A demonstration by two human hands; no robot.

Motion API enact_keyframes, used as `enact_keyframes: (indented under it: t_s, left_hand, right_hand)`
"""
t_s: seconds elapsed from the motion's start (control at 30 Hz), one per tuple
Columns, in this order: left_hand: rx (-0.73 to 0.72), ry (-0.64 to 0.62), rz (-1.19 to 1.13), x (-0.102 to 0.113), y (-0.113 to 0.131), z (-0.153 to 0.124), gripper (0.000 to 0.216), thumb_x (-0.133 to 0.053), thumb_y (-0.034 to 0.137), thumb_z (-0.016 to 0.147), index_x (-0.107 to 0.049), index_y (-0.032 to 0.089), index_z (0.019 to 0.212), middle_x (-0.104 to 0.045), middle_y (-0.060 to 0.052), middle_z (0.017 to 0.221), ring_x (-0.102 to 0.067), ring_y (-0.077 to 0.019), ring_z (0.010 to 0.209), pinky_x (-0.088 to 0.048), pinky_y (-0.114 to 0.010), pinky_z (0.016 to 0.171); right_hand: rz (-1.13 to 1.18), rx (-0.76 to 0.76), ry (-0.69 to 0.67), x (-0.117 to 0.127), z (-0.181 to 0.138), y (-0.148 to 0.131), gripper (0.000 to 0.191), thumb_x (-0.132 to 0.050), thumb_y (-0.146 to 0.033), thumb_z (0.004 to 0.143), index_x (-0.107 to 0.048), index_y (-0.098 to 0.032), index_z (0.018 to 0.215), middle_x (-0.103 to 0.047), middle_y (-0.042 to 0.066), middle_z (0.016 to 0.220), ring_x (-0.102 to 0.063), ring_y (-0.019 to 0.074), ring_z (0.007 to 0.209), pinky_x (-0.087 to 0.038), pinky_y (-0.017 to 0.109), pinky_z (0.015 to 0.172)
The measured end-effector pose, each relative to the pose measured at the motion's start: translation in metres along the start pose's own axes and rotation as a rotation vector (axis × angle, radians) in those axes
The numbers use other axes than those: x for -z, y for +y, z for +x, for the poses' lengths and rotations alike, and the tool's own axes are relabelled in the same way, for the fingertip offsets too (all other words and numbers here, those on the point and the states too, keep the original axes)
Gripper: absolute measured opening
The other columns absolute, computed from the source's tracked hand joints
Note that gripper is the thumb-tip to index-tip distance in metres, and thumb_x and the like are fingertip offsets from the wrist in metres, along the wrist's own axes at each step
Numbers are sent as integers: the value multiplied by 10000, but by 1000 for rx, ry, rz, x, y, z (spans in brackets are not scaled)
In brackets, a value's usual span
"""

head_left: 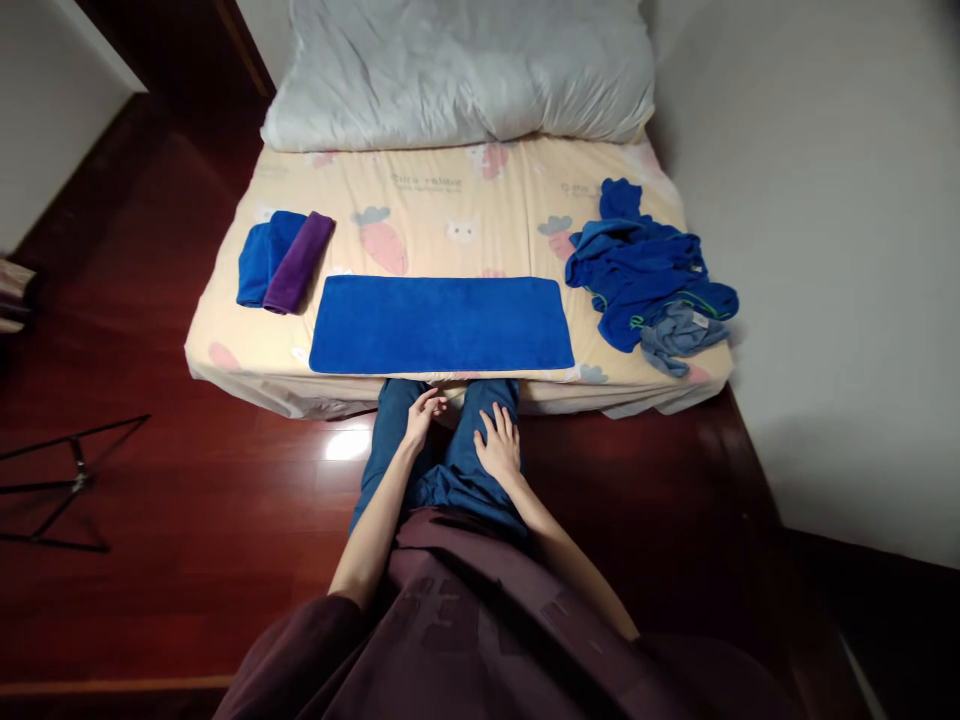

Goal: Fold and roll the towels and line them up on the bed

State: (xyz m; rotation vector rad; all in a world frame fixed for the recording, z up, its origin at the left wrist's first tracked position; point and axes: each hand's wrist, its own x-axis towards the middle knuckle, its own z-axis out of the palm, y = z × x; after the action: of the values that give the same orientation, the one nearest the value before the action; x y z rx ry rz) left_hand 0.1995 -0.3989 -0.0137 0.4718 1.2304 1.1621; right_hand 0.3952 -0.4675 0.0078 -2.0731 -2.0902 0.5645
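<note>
Right hand lies spread on thigh, left hand curled near flat blue towel.

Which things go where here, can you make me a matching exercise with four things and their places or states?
1. purple cloth
2. blue rectangular cloth
3. cloth heap
4. right hand

A. resting on blue trousers
B. near the bed's right side
C. touching folded blue cloths
D. spread flat

Pairs: 1-C, 2-D, 3-B, 4-A
</note>
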Motion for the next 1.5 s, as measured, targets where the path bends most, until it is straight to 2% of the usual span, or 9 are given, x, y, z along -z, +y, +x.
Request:
enact_keyframes:
  t_s: [0.17, 0.37, 0.8, 1.0, 1.1, 1.2, 1.23, 1.33, 1.5]
  left_hand:
    - [101, -51, -252, -7, 0, 5, 521, -714, 175, 885, -618, 162, 1397, -772, -120, 1138, -734, -164, 912, -511, -350, 1017]
    - [125, -89, -407, -11, 4, 17, 500, -652, 203, 936, -582, 232, 1430, -703, -101, 1347, -720, -152, 1054, -485, -358, 1098]
    - [134, -111, -499, -25, -5, 45, 193, -596, 290, 989, -703, 250, 1144, -591, -60, 1521, -539, -228, 1436, -501, -388, 1136]
    - [142, -184, -597, -34, -4, 59, 265, -492, 331, 1064, -733, 233, 1116, -587, -43, 1530, -458, -255, 1505, -498, -427, 1168]
    - [174, -231, -630, -39, -3, 63, 380, -384, 329, 1102, -739, 219, 1182, -523, -27, 1591, -423, -241, 1528, -464, -415, 1210]
    - [219, -235, -679, -42, -6, 66, 429, -342, 332, 1113, -737, 215, 1236, -500, -14, 1609, -389, -226, 1548, -429, -404, 1245]
    - [234, -223, -690, -42, -8, 66, 426, -348, 334, 1112, -739, 216, 1236, -500, -12, 1609, -379, -228, 1553, -421, -408, 1253]
    - [269, -190, -687, -42, -12, 68, 386, -403, 345, 1096, -734, 215, 1245, -516, -29, 1597, -352, -247, 1568, -402, -439, 1270]
    - [290, -177, -647, -40, -14, 66, 342, -438, 358, 1088, -724, 227, 1223, -556, -54, 1560, -360, -265, 1564, -400, -475, 1267]
  right_hand:
    - [2, -5, -2, 2, -2, 1, 535, -431, -373, 1051, -488, -240, 1566, -252, 96, 1742, -226, 323, 1613, -326, 600, 1246]
    - [21, -2, 15, 2, -4, 1, 528, -436, -368, 1048, -499, -240, 1556, -264, 95, 1739, -239, 320, 1607, -311, 595, 1254]
    - [14, 25, -15, 2, 0, -4, 519, -453, -357, 1045, -510, -254, 1551, -276, 89, 1734, -259, 319, 1603, -327, 592, 1254]
    - [-64, 40, -121, 16, 14, -10, 536, -527, -368, 1011, -548, -238, 1531, -300, 126, 1720, -324, 375, 1561, -384, 575, 1213]
    - [-101, 52, -303, 50, 54, -18, 440, -583, -353, 987, -670, -249, 1406, -549, 158, 1548, -535, 377, 1392, -514, 501, 1068]
    - [25, 81, -473, 91, 131, -31, 300, -509, -337, 1036, -787, -290, 1139, -787, 69, 1106, -741, 267, 1010, -569, 367, 898]
    - [83, 144, -448, 103, 163, -36, 329, -473, -330, 1055, -798, -276, 1074, -797, 54, 1035, -749, 249, 964, -567, 354, 892]
    - [122, 265, -226, 118, 267, -56, 290, -507, -241, 1032, -787, -222, 1104, -788, 64, 1134, -717, 250, 1113, -525, 391, 1047]
    - [115, 221, -149, 86, 405, -91, 307, -600, -192, 1012, -698, -99, 1287, -696, 135, 1284, -624, 272, 1270, -419, 519, 1199]
